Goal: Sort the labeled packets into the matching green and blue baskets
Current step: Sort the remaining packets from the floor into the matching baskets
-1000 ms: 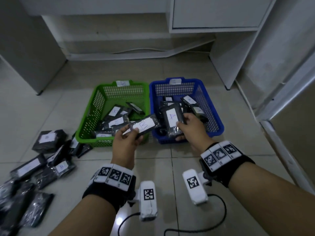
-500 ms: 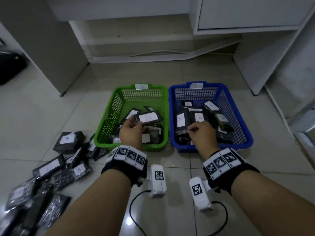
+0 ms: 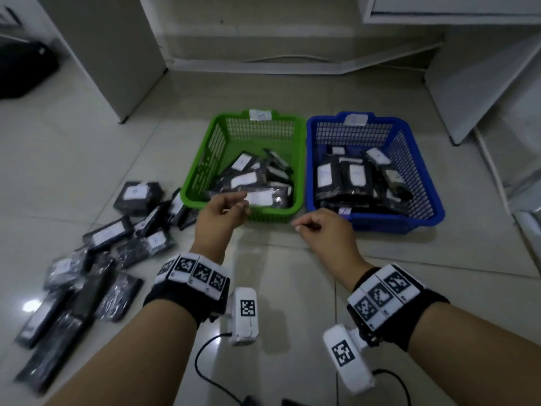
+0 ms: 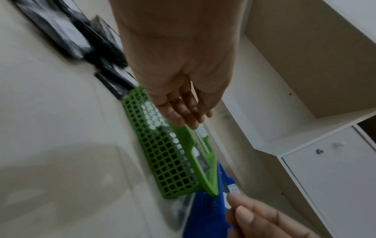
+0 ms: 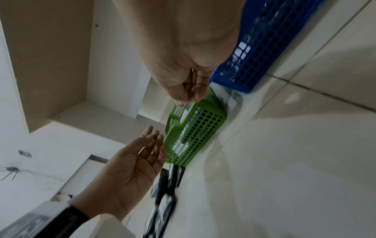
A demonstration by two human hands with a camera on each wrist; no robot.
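The green basket and the blue basket stand side by side on the tiled floor, each holding several black packets with white labels. My left hand hovers at the green basket's near rim with relaxed fingers and holds nothing. In the left wrist view that left hand has its fingers stretched over the green basket. My right hand hangs before the gap between the baskets, loosely curled and empty. The right wrist view shows my right hand above the green basket.
A pile of several black labelled packets lies on the floor left of the green basket. A white cabinet panel stands behind it, with a black bag at far left. White shelving stands at back right.
Both hands let go of their packets, one into each basket, and drew back to the near rims. The head view swung left, bringing the floor pile into fuller sight.
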